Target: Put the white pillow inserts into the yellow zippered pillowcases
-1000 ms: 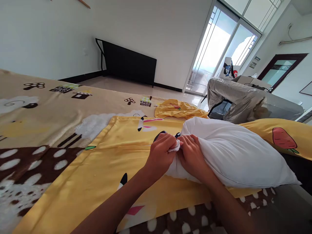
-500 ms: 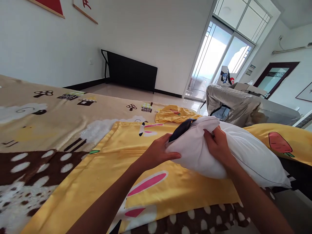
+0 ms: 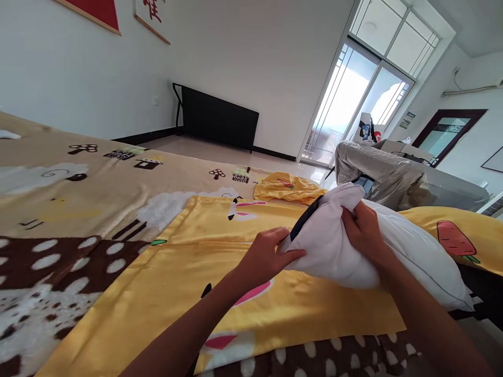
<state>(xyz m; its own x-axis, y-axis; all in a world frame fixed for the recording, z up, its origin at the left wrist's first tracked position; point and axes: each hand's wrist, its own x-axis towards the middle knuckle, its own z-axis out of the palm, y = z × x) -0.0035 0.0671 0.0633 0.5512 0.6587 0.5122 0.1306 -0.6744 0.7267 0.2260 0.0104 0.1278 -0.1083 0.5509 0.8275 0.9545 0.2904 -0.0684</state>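
**Over a yellow cloth (image 3: 165,283), two hands grip a white pillow (image 3: 416,251)**

On the left side of the pillow, the left hand (image 3: 269,255) has its thumb and fingers clamped on the white edge. Farther right, the right hand (image 3: 363,228) pinches a bunched-up fold near the top. Between the two hands, a dark strip (image 3: 308,217) shows along the edge; what it is cannot be told. The rest of the white pillow reaches off to the right, past the right hand.

The yellow cloth lies flat under the left arm and has bunny pictures on it. It sits on a brown and tan blanket (image 3: 118,183) with white spots and a sheep. Just past the cloth is a crumpled yellow cover (image 3: 288,187). Behind the white pillow is a yellow pillow (image 3: 481,235) with a red carrot.
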